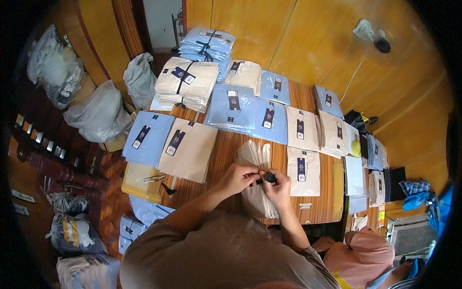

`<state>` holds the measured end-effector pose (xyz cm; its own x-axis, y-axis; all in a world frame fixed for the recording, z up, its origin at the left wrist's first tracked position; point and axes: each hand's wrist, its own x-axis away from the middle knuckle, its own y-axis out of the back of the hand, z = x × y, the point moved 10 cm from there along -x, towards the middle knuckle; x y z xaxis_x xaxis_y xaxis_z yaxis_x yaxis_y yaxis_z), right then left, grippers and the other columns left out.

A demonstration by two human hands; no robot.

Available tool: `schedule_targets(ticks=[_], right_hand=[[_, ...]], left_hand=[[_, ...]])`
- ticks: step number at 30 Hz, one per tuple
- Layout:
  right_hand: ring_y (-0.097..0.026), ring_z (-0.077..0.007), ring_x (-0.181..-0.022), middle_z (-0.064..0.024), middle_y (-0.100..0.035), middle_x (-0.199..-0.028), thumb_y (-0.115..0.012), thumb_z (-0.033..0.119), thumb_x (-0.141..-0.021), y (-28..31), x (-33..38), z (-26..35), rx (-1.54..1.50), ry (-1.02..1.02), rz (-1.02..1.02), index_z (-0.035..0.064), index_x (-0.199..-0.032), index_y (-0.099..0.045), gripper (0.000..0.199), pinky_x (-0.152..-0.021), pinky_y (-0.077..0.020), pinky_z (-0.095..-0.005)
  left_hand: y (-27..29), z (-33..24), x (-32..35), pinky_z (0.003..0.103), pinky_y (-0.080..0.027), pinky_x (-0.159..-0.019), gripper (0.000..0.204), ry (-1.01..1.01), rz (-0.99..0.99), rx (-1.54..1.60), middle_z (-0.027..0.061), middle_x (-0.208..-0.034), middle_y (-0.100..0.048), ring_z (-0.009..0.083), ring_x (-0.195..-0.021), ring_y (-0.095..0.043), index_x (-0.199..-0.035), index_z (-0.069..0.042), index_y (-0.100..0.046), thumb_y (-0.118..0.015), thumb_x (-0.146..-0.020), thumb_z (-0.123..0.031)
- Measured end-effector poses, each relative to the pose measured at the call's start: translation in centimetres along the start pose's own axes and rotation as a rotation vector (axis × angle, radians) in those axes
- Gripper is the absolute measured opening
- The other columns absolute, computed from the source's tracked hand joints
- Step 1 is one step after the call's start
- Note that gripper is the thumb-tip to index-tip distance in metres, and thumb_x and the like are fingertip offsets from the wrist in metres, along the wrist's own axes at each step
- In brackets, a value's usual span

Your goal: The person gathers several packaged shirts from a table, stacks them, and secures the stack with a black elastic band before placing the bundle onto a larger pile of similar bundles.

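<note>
A bundle of beige folded garments in clear bags (254, 153) stands on edge in front of me, its layers facing up. My left hand (240, 178) is closed, thumb and fingers pinching a black strip (270, 178) at the bundle's middle. Just beside it, my right hand (279, 187) is closed on the same strip, which bunches up dark between thumb and forefinger. The two hands nearly touch. Fingers hide most of the strip, so whether it is knotted cannot be seen.
Tagged blue garments (149, 137) and beige garments (187, 149) lie left on the striped wooden table (226, 192). Behind stand strapped stacks, one beige (168, 79) and one blue (204, 45). More packs (303, 171) line the right. A person in pink (358, 255) is at lower right.
</note>
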<state>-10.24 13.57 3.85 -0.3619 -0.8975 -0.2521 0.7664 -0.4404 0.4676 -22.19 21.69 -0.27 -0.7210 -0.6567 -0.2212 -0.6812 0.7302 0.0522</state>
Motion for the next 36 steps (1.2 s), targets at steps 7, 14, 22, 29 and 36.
schedule_targets(ticks=[7, 14, 22, 29, 36], right_hand=[[-0.070, -0.0157, -0.071, -0.0137, -0.072, -0.081, -0.077, 0.002, -0.089, 0.2, 0.9, -0.1, 0.001, -0.031, -0.146, -0.0037, -0.089, -0.070, 0.009, -0.063, -0.0547, -0.0287], [-0.063, -0.0324, -0.060, -0.0130, -0.064, -0.072, -0.083, 0.014, -0.087, 1.4, -0.9, 6.0, 0.322, 0.240, -0.178, 0.0004, -0.091, -0.063, 0.025, -0.058, -0.0527, -0.0395], [-0.067, -0.0410, -0.081, -0.0221, -0.066, -0.086, -0.060, 0.016, -0.104, 1.1, 0.6, 1.4, 0.314, 0.260, 0.431, -0.0015, -0.097, -0.060, 0.019, -0.072, -0.0515, -0.0439], [-0.068, -0.0455, -0.074, -0.0247, -0.067, -0.086, -0.062, 0.014, -0.102, 1.3, 0.1, 3.0, 0.146, 0.213, 0.501, -0.0005, -0.104, -0.056, 0.015, -0.064, -0.0526, -0.0517], [-0.070, -0.0333, -0.072, -0.0125, -0.071, -0.086, -0.071, 0.009, -0.094, 0.5, -0.8, 5.2, 0.422, 0.689, 0.523, 0.0061, -0.109, -0.060, 0.019, -0.060, -0.0548, -0.0421]], left_hand=[[-1.6, 2.6, 1.3, 0.023, -0.053, -0.054, 0.021, 0.136, -0.004, 0.202, 0.0082, -0.094, -0.076, 0.0083, -0.068, -0.069, -0.120, 0.005, -0.072, -0.065, -0.101, -0.003], [-1.9, 2.1, 1.5, 0.023, -0.054, -0.059, 0.018, 0.025, -0.175, 0.158, 0.0058, -0.097, -0.078, 0.0065, -0.068, -0.067, -0.114, 0.003, -0.074, -0.063, -0.103, -0.007], [-1.5, 1.4, 2.2, 0.022, -0.048, -0.058, 0.025, 0.217, -0.206, 0.112, 0.0013, -0.095, -0.076, 0.0053, -0.064, -0.058, -0.108, 0.001, -0.074, -0.058, -0.108, -0.018], [-0.8, -3.5, 1.3, 0.036, -0.054, -0.073, 0.020, -0.034, -0.183, -0.314, 0.0199, -0.091, -0.074, 0.0282, -0.080, -0.073, -0.107, 0.004, -0.073, -0.066, -0.098, -0.013], [-3.9, -4.8, -0.1, 0.050, -0.053, -0.081, 0.024, 0.164, 0.445, -0.618, 0.0228, -0.089, -0.069, 0.0412, -0.091, -0.069, -0.112, -0.001, -0.072, -0.063, -0.098, -0.018]])
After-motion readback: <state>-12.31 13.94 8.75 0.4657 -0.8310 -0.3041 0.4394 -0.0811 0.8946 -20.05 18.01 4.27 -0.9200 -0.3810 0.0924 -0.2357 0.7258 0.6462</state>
